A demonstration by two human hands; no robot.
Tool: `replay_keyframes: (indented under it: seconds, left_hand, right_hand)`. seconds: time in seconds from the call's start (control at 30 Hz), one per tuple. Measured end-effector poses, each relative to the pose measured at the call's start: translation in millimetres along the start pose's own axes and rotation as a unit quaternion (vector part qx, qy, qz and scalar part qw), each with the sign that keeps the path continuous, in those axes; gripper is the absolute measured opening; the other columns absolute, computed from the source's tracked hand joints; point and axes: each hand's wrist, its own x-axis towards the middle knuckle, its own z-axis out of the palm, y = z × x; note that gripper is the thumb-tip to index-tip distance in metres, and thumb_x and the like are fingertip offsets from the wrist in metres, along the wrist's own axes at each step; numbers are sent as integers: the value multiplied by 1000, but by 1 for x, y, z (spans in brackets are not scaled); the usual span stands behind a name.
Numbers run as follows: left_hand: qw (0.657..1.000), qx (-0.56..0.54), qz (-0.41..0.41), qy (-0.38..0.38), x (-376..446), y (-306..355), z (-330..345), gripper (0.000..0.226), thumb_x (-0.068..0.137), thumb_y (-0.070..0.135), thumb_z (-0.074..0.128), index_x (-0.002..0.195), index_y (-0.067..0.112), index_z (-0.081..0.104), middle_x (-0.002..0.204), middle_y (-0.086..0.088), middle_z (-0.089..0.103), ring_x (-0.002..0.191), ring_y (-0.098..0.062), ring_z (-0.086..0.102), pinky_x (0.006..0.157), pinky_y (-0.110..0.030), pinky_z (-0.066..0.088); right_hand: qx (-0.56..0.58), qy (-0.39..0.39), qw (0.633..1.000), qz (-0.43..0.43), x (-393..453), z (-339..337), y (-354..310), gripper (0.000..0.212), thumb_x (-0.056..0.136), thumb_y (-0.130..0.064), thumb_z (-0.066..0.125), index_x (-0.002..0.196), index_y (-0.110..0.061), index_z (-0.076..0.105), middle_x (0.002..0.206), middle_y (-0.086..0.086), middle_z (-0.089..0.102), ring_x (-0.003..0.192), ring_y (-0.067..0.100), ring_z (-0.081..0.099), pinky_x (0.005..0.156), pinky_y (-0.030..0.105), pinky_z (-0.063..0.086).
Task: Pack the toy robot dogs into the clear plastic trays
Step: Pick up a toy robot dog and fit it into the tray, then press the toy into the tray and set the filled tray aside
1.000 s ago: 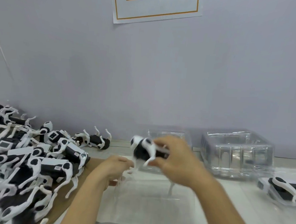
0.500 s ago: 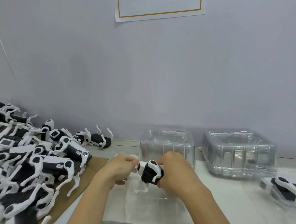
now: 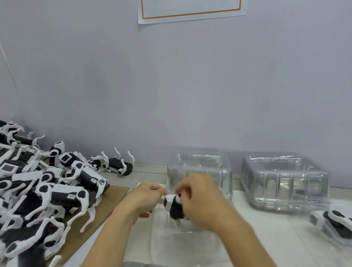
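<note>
Both hands meet over the bench (image 3: 257, 239), holding one toy robot dog (image 3: 174, 207) between them just above a clear plastic tray (image 3: 185, 250) lying flat in front of the person. The right hand (image 3: 202, 200) has a closed grip, its fingers curled round the dog's black body; the left hand (image 3: 145, 197) pinches its white end. A heap of toy dogs (image 3: 35, 191) lies to the left, partly on brown cardboard (image 3: 110, 201). Two stacks of clear trays (image 3: 199, 171) (image 3: 284, 182) stand against the wall, and another dog (image 3: 339, 225) already sits in a tray (image 3: 339, 264) at the far right.
</note>
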Motion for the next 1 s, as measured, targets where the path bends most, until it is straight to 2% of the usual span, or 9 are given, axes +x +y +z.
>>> replay_keyframes:
  seconds: [0.07,0.2,0.33,0.43,0.57,0.67,0.77,0.87,1.0]
  left_hand:
    - [1000,3,0,1,-1,1,0,30,103,27,42,101,27,73,105,-1,68,82,-17,54,68,-26,46]
    - [1000,16,-19,-2,1,1,-2,26,104,35,43,110,24,66,105,-3,63,85,-16,58,69,-28,52]
    - [994,63,-84,9,-4,3,-7,57,99,54,47,124,2,50,94,-15,70,66,-24,69,60,-32,60]
    - [998,7,-58,-9,-9,11,-2,57,100,51,49,113,-4,55,76,-20,74,66,-31,74,57,-33,60]
    - [960,-171,25,-220,-19,26,27,43,106,36,45,115,-4,59,91,-18,76,87,-30,76,75,-33,62]
    - [922,-158,64,-348,-22,26,44,33,109,20,39,122,1,62,115,-13,72,106,-28,71,86,-34,58]
    - [958,-61,81,-267,-17,22,47,29,107,18,40,114,6,65,111,-10,72,93,-20,73,83,-30,56]
    - [990,-16,107,-90,-10,23,42,20,103,22,50,99,15,68,94,-3,74,76,-11,71,72,-26,55]
    - [958,17,242,155,3,34,39,11,94,19,62,86,24,66,85,7,68,76,-5,61,64,-9,44]
  right_hand:
    - [-27,-74,996,28,-3,23,-4,26,94,-12,48,104,-11,72,106,1,61,96,19,61,83,34,54]
    - [-25,-67,997,26,-1,28,3,29,94,-10,48,114,-12,69,119,0,52,106,18,57,83,32,52]
    - [27,1,1000,-1,-2,8,4,37,97,-13,44,126,-20,66,124,-2,57,116,13,55,92,26,47]
    - [45,99,994,-14,5,-15,7,34,95,-12,47,117,-21,72,105,-5,63,101,10,59,91,24,47]
    - [77,181,980,8,9,-37,17,32,93,-7,49,107,-19,75,85,-12,63,77,0,53,79,14,40]
    - [95,105,989,46,7,-39,24,34,93,-9,47,110,-22,74,92,-7,70,81,2,58,83,17,48]
    - [46,-46,993,99,0,-29,35,35,93,-14,48,118,-25,70,109,-3,70,98,7,62,85,15,49]
    - [26,-74,983,167,-5,-28,46,36,93,-14,47,121,-27,66,127,4,59,101,13,57,92,23,46]
    - [-21,-87,969,233,-7,-37,55,37,92,-10,50,125,-16,65,135,10,53,114,24,61,97,31,48]
